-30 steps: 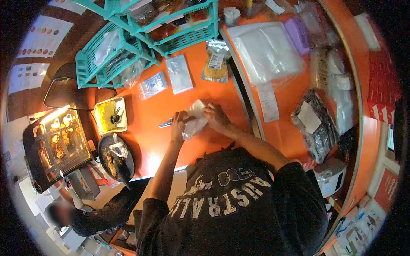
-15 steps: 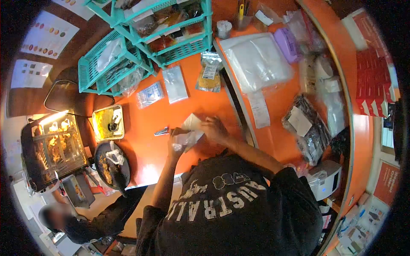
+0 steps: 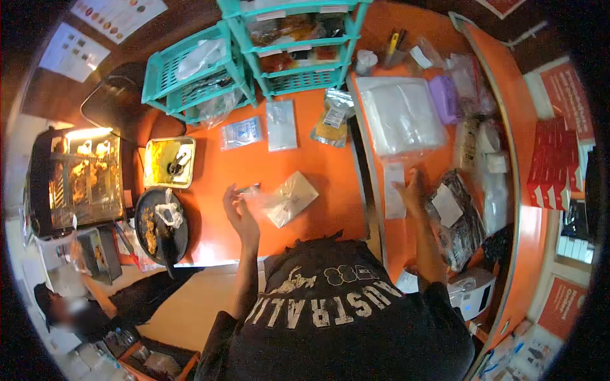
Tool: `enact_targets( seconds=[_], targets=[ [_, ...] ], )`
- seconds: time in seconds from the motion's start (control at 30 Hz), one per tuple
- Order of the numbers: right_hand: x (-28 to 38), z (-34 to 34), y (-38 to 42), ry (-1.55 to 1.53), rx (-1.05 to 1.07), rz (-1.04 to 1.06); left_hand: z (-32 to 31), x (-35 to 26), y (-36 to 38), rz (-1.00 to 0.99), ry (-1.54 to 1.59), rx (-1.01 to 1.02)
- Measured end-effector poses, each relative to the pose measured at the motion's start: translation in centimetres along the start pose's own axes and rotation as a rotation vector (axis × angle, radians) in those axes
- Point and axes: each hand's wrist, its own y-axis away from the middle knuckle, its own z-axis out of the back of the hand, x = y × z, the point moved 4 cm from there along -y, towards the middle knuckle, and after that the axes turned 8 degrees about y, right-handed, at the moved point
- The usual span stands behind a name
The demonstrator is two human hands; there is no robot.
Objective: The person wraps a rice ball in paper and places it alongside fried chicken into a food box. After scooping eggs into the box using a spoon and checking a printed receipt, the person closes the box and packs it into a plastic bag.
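Note:
A tan paper packet (image 3: 293, 198) in a clear plastic wrap lies on the orange counter in front of me. Just left of it is my left hand (image 3: 240, 213), raised with its fingers apart. A small dark tool resembling a stapler (image 3: 249, 188) shows just beyond those fingertips. My right hand (image 3: 413, 189) is over the right-hand counter, fingers spread, at the edge of a white paper slip (image 3: 394, 190). To the right of that hand sits a black plastic-wrapped bundle (image 3: 459, 219) with a white paper on it.
Teal stacked baskets (image 3: 302, 79) stand at the back, with flat plastic packets (image 3: 281, 125) and a yellow-filled pouch (image 3: 332, 120) before them. At left are a sauce tray (image 3: 189, 180), a black pan (image 3: 181, 238) and a lit food cabinet (image 3: 44, 184). Another person (image 3: 136, 295) is at lower left.
Both hands held the packet before; now it lies on the counter. My right hand has moved right to the paper slip, and my left hand has drawn away leftward. The view has shifted.

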Motion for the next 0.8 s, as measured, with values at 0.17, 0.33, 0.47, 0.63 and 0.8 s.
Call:
enact_targets(
  seconds=[0.17, 0.33, 0.47, 0.63, 0.8],
  targets=[
    [-2.0, -1.2, 0.7, -0.134, 0.050, 0.034, -2.4, -3.8, -0.1, -0.096, -0.318, 0.112],
    [0.6, 1.1, 0.6, -0.423, 0.389, -0.134, -1.3, -1.4, -0.6, -0.136, -0.374, 0.183],
    [4.4, 3.2, 0.6, -0.369, 0.761, -0.075, 1.0, -1.8, -1.8, -0.183, -0.382, 0.321],
    [6.7, 2.1, 1.5, -0.595, 0.637, 0.161, 0.9, -7.3, -1.4, -0.441, -0.604, -0.007],
    [7.4, 2.9, 3.0, -0.726, 0.633, -0.019, 3.4, 2.3, -2.5, 0.080, -0.678, 0.271]
  ],
)
